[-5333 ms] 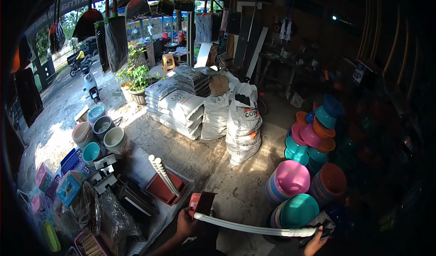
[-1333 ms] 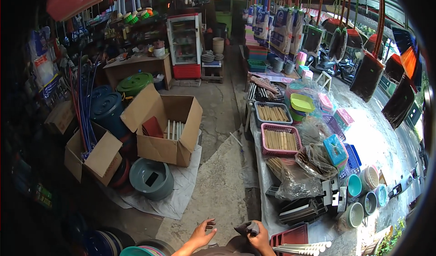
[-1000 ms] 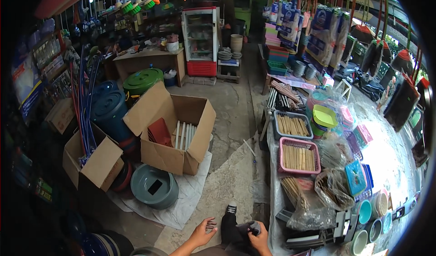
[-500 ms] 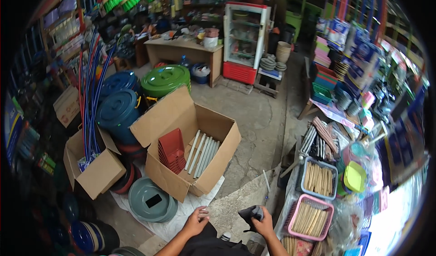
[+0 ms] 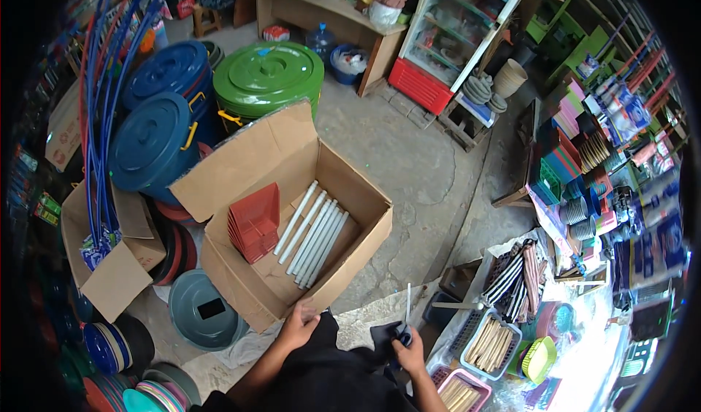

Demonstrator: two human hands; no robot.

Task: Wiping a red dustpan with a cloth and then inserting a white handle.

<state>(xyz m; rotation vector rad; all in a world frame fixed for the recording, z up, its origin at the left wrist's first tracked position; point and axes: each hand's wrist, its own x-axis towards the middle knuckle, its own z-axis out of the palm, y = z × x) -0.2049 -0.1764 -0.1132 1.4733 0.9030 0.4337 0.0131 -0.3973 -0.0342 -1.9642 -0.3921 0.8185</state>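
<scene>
The person's right hand (image 5: pixel 409 350) has its grip closed around a dark limp piece (image 5: pixel 385 335), which looks to me like cloth; what exactly it is, I cannot tell. Just beyond this hand I see 1 thin white rod (image 5: pixel 408 301). The left hand (image 5: pixel 298 326) is at the near edge of a large cardboard box (image 5: pixel 252 156). Its fingers are partly bent, but I cannot tell whether its grip takes hold of the cardboard or is only near it. Between the 2 hands are the person's black clothes (image 5: pixel 321 379).

The box is open at the top, with its flaps spread. Inside, at the left, is a stack of red dustpan-like trays (image 5: pixel 255 222); at the right, white sticks (image 5: pixel 315 237) lie side by side on the bottom.

On the near left of the box there is a grey basin (image 5: pixel 191 326), and in it a flat black rectangle (image 5: pixel 212 308). On the far left are 2 blue lidded bins (image 5: pixel 150 142) and 1 green lidded bin (image 5: pixel 268 72). Farther away are a wooden counter (image 5: pixel 307 23) and a red and white glass-door cabinet (image 5: pixel 456 39). On the near right I see wooden sticks (image 5: pixel 491 345) and a yellow-green container (image 5: pixel 539 359).
</scene>
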